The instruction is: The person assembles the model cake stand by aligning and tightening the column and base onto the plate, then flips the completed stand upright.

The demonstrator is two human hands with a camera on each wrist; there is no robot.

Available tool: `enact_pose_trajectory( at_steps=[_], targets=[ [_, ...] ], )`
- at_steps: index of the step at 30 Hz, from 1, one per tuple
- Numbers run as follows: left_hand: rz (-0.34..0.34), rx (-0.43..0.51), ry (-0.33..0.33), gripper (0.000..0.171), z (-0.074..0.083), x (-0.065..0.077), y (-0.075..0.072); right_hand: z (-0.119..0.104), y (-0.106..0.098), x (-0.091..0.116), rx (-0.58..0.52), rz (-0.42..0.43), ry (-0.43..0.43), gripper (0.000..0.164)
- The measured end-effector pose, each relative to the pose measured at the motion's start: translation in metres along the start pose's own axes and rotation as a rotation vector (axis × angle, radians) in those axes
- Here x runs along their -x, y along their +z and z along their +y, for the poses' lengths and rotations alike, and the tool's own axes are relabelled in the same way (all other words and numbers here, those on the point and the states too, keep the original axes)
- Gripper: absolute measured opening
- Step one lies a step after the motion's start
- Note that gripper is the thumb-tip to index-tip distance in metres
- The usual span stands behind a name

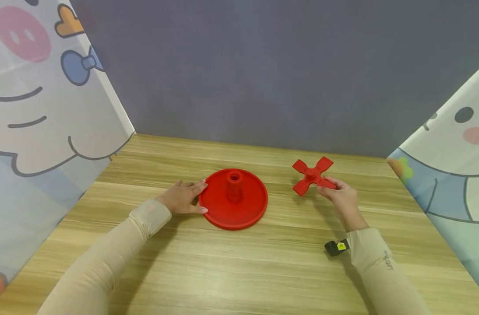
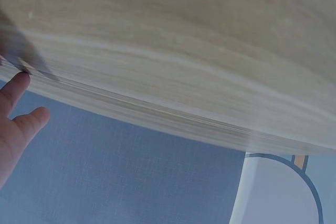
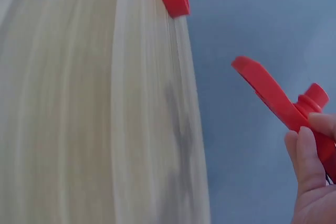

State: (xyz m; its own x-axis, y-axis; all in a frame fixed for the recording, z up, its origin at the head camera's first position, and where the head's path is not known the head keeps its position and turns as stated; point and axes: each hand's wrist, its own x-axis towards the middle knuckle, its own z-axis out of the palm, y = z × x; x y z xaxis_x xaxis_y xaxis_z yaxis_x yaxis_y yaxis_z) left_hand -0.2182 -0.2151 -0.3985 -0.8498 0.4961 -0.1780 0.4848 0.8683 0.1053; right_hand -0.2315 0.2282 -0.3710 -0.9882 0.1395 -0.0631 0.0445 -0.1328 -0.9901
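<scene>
A round red disc (image 1: pixel 216 214) with a raised rim lies on the wooden table, and a hollow red post (image 1: pixel 234 188) stands upright at its centre. My left hand (image 1: pixel 181 197) rests at the disc's left rim, fingers extended over the edge and thumb at the near side. In the left wrist view only part of that left hand (image 2: pixel 13 124) shows. My right hand (image 1: pixel 343 199) pinches one arm of a red four-armed cross piece (image 1: pixel 311 174), held above the table to the right of the disc. A short round stub on the cross points up in the right wrist view.
The wood-grain table (image 1: pixel 239 271) ends at a dark grey back panel (image 1: pixel 255 78). Cartoon-printed cloths (image 1: pixel 46 109) flank both sides. A small black device with a yellow mark (image 1: pixel 337 247) sits beside the right sleeve cuff.
</scene>
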Motion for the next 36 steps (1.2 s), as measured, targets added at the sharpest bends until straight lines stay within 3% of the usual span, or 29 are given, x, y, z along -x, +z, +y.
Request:
enact_pose_trajectory(
  at_steps=[3,6,9,22,36],
  targets=[
    [-0.006,-0.003,-0.002,0.090,0.000,0.000,-0.001,0.000,0.009,0.000,0.165,0.056,-0.045,0.033],
    [-0.007,-0.008,-0.001,0.090,0.000,0.001,-0.001,0.001,0.018,0.002,0.380,0.106,-0.114,0.047],
    [-0.011,-0.013,-0.001,0.090,0.000,0.000,-0.001,0.002,0.028,0.003,0.490,0.132,-0.179,0.042],
    [-0.004,-0.018,-0.002,0.091,0.000,0.000,0.000,0.008,0.070,0.000,0.540,0.040,-0.330,0.037],
    [-0.013,-0.049,-0.001,0.091,0.003,-0.001,-0.003,0.011,0.103,0.000,0.564,-0.005,-0.466,0.035]
  ],
)
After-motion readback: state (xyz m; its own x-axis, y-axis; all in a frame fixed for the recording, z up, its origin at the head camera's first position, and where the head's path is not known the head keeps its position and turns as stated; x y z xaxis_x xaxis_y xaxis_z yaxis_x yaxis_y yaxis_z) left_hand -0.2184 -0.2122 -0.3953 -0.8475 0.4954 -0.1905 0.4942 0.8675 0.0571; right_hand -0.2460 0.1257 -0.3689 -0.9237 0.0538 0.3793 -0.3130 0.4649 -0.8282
